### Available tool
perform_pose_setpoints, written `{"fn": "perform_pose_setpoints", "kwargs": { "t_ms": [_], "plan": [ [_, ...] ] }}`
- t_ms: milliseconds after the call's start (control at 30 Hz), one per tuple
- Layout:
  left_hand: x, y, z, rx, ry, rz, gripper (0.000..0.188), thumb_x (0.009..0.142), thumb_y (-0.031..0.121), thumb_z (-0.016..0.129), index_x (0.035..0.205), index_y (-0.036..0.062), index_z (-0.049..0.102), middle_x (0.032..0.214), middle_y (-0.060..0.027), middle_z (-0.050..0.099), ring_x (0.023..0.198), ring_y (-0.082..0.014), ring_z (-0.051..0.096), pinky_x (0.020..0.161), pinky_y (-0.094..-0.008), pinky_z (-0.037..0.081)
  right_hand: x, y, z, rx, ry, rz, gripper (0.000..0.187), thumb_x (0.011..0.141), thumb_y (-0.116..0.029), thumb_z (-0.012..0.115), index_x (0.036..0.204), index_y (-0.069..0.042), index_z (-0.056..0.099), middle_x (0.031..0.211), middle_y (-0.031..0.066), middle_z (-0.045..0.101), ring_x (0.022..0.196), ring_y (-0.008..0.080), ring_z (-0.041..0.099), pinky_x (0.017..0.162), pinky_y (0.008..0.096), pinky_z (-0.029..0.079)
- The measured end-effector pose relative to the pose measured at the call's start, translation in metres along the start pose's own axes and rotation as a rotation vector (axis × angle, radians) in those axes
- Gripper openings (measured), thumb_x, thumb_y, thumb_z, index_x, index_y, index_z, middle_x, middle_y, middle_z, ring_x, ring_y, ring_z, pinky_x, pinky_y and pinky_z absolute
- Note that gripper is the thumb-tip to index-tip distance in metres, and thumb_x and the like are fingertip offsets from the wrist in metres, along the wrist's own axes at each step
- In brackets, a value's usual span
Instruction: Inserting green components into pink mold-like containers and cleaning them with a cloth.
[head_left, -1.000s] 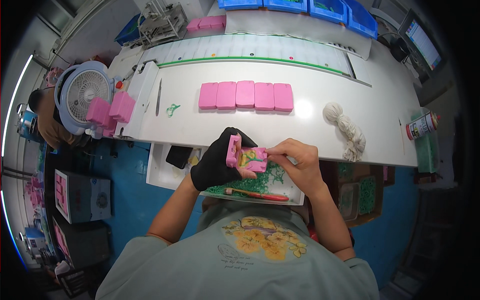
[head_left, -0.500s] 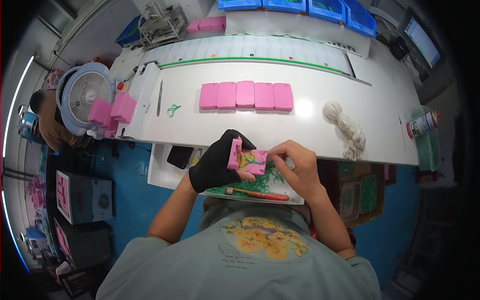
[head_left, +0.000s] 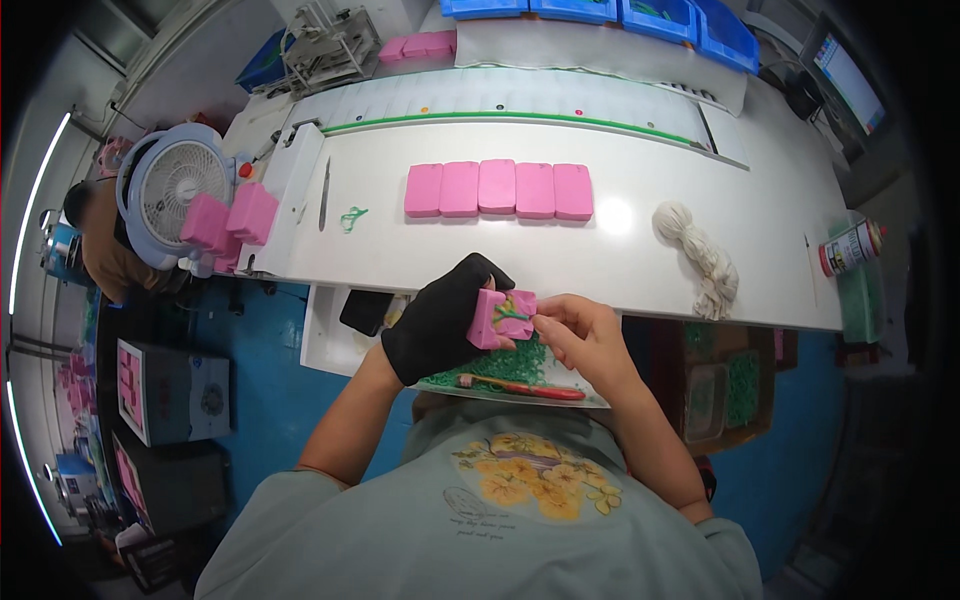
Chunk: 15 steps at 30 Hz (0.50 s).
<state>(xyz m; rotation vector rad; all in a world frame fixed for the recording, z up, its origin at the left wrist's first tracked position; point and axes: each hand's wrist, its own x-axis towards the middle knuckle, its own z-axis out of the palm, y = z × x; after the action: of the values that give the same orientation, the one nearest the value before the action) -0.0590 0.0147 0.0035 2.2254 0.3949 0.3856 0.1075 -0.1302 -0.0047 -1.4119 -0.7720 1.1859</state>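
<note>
My left hand (head_left: 440,315), in a black glove with bare fingertips, grips a pink rubber mould (head_left: 487,325) just past the table's front edge. The mould is spread apart, and a green branching piece (head_left: 512,316) lies against its yellowish-stained inner face. My right hand (head_left: 590,340) is bare. Its thumb and forefinger are pinched together at the mould's right edge, by the end of the green piece; what sits between the fingertips is hidden. Beneath both hands, a pulled-out white drawer (head_left: 330,345) contains many green bits (head_left: 530,365) and a red-handled brush (head_left: 520,388).
Several pink blocks (head_left: 497,188) stand in a row on the white table (head_left: 390,250). Tweezers (head_left: 324,195) and a small green piece (head_left: 353,219) lie left of them; a white yarn bundle (head_left: 697,255) lies right. A fan (head_left: 182,185) stands far left, a spray can (head_left: 852,248) far right.
The mould has turned in my left hand, so more of its outer side faces up. My right fingertips have come closer together at its edge. The whole view has shifted slightly.
</note>
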Motion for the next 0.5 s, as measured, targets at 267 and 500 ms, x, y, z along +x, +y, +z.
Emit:
{"fn": "perform_pose_setpoints", "kwargs": {
  "t_ms": [267,500],
  "plan": [
    [0.001,0.013,-0.001,0.045,-0.003,0.066,0.058,0.067,0.025,0.086,0.101,0.006,0.043,0.098,-0.0099,0.058,0.083,-0.0288,0.061,0.072,-0.0347,0.051,0.007,0.006,-0.004,0.086,-0.095,0.081,0.013,0.088,-0.012,0.068,0.088,0.001,0.066,0.072,0.0014,0.064,0.058,0.0025,0.052,0.05,0.0191,0.04],
    [-0.001,0.014,-0.003,0.052,-0.018,0.095,0.057,0.067,0.022,0.086,0.101,0.0049,0.043,0.099,-0.0111,0.058,0.083,-0.0293,0.061,0.072,-0.0349,0.052,0.007,0.004,-0.005,0.098,-0.198,0.035,0.013,0.091,-0.01,0.064,0.089,0.002,0.06,0.07,0.0029,0.061,0.057,0.0039,0.051,0.05,0.0203,0.04]
  ]
}}
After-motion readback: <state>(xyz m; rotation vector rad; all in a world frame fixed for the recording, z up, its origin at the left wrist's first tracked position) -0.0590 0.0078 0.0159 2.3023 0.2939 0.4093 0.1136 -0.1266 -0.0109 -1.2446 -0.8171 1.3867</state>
